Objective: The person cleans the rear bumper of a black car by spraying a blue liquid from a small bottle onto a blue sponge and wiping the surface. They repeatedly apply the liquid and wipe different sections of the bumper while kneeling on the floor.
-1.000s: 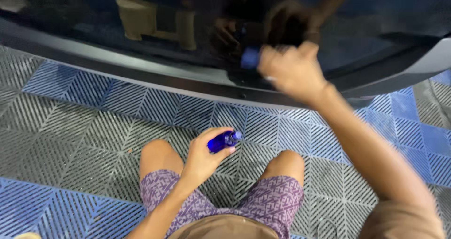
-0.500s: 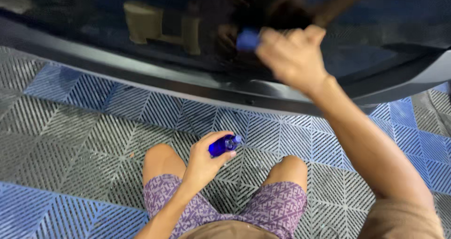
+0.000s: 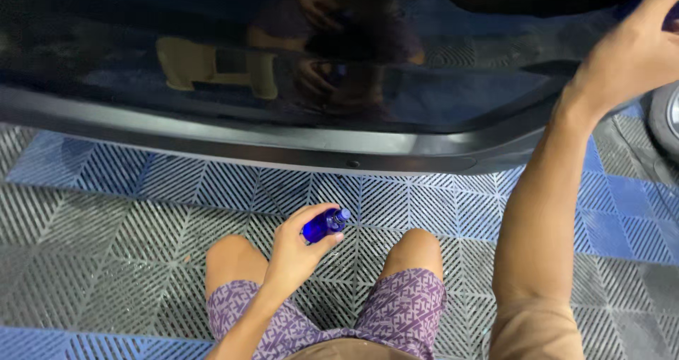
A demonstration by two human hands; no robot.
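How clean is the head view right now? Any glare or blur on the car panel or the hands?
Head view: the glossy dark car panel mirrors the person and the floor, masking its surface; the right hand is cut by the frame edge, slightly soft; the left hand and blue bottle are sharp, evenly lit.

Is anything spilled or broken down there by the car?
Nothing stands out. The left hand holds a small blue bottle tilted but not leaking, and the floor tiles look dry and whole. The right hand is up against the dark car panel, which looks shiny and undented.
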